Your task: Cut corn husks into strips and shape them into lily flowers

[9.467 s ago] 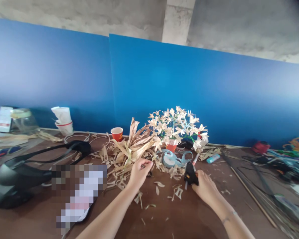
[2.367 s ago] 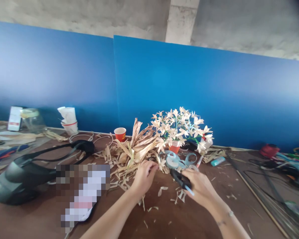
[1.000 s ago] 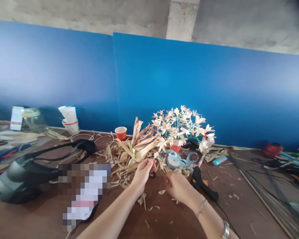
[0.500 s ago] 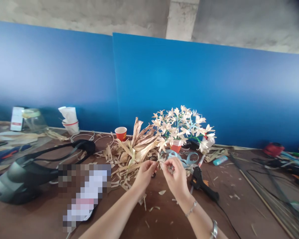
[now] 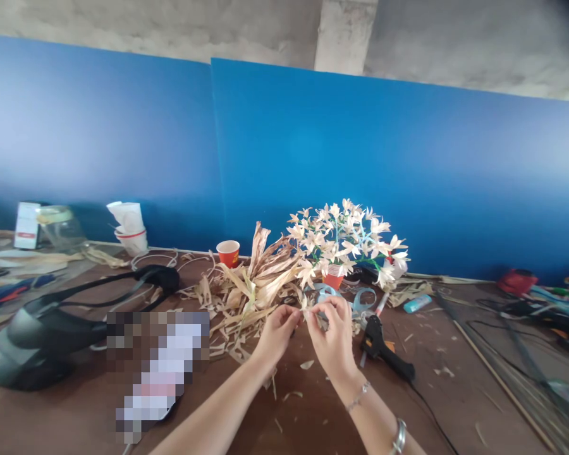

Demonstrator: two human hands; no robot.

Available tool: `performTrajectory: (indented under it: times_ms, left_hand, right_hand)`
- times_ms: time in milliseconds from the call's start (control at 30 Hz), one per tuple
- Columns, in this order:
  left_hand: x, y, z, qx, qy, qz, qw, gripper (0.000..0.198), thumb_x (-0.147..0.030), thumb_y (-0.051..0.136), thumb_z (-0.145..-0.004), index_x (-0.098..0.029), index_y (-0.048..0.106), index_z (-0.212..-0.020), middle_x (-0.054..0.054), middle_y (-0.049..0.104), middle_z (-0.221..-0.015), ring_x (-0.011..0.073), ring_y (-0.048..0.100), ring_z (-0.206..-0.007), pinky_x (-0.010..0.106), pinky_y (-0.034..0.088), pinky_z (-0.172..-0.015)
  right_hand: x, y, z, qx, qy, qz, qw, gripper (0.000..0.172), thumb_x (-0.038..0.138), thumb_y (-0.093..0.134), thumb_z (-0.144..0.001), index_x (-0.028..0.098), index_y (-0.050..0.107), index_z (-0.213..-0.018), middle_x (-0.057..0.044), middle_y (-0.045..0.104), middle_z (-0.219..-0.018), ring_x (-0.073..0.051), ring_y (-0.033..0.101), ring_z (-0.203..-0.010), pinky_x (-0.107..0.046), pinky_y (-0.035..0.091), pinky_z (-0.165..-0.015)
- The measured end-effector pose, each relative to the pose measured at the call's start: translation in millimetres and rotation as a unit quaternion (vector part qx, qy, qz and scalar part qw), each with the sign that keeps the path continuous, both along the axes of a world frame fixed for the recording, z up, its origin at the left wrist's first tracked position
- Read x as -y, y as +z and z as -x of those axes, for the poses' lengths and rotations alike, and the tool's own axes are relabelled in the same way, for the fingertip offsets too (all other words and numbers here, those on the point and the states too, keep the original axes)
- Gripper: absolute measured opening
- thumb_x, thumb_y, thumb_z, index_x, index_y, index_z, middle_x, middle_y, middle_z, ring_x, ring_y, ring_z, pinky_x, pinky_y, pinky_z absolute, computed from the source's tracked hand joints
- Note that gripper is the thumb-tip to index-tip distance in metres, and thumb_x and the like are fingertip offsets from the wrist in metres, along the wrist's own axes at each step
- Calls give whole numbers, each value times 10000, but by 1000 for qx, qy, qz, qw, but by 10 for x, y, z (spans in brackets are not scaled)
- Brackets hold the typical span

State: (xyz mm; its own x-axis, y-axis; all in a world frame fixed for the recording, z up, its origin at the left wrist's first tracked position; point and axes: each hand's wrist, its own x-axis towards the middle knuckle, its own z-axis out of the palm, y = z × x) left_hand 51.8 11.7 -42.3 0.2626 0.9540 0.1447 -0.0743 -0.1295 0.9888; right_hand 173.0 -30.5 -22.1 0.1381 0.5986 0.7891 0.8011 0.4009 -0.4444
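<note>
My left hand (image 5: 279, 335) and my right hand (image 5: 330, 335) are raised close together over the brown table (image 5: 284, 404), each pinching a small pale strip of dried corn husk (image 5: 308, 308). Behind them lies a heap of dried corn husks (image 5: 246, 303). A bouquet of cream husk flowers (image 5: 346, 240) stands in an orange paper cup (image 5: 332, 278). To the right of my right hand, a black hot glue gun (image 5: 384, 354) rests on its side, untouched.
A light blue tape roll (image 5: 326, 292) and blue-handled scissors (image 5: 364, 302) sit behind my hands. A red cup (image 5: 228, 253), teal tube (image 5: 416, 304), black bag (image 5: 42, 341), and pixelated object (image 5: 159, 373) surround them. Thin sticks and wires lie right; a blue wall runs behind.
The glue gun has left my right hand and lies on the table. My right hand has moved left and up to the husk strip, meeting my left hand.
</note>
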Motion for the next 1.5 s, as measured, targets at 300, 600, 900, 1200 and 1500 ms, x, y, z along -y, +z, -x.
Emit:
performTrajectory:
  times_ms: [300,600,900,1200,1500]
  left_hand:
    - [36,21,4,0,-1,-2,1000,271,-418,546,-748,-151,542,-696,-16,520,-619,116,446,-597,230,343,-595]
    - [56,47,-5,13,-5,14,1000,294,-447,587,-702,-155,554,-681,-22,539,-608,117,460,-586,234,351,-600]
    - [81,70,-4,8,-13,27,1000,301,-455,589,-702,-157,550,-688,-20,540,-610,116,464,-588,226,352,-589]
    - [90,88,-9,18,-23,37,999,293,-444,593,-702,-155,542,-692,-20,537,-625,111,455,-594,221,346,-604]
    - [109,117,2,21,-23,53,998,297,-444,616,-674,-155,547,-678,-25,528,-608,110,444,-587,224,333,-586]
  right_hand:
    - [-13,-18,7,15,-29,-11,999,79,168,532,-774,197,495,-711,-39,470,-836,-196,468,-848,-381,404,-777]
    - [-5,-24,6,12,-32,-12,999,98,193,523,-788,200,473,-703,-41,482,-831,-200,479,-851,-387,406,-777]
    - [-8,-45,-7,10,-35,-11,999,86,195,522,-789,198,480,-714,-49,492,-848,-206,482,-868,-390,407,-778]
    - [14,-10,4,37,-50,-29,998,87,171,507,-782,200,464,-713,-40,500,-820,-202,494,-850,-360,388,-765]
    - [26,-22,-1,54,-73,-12,996,68,194,531,-775,196,483,-726,-45,522,-857,-202,496,-870,-348,372,-770]
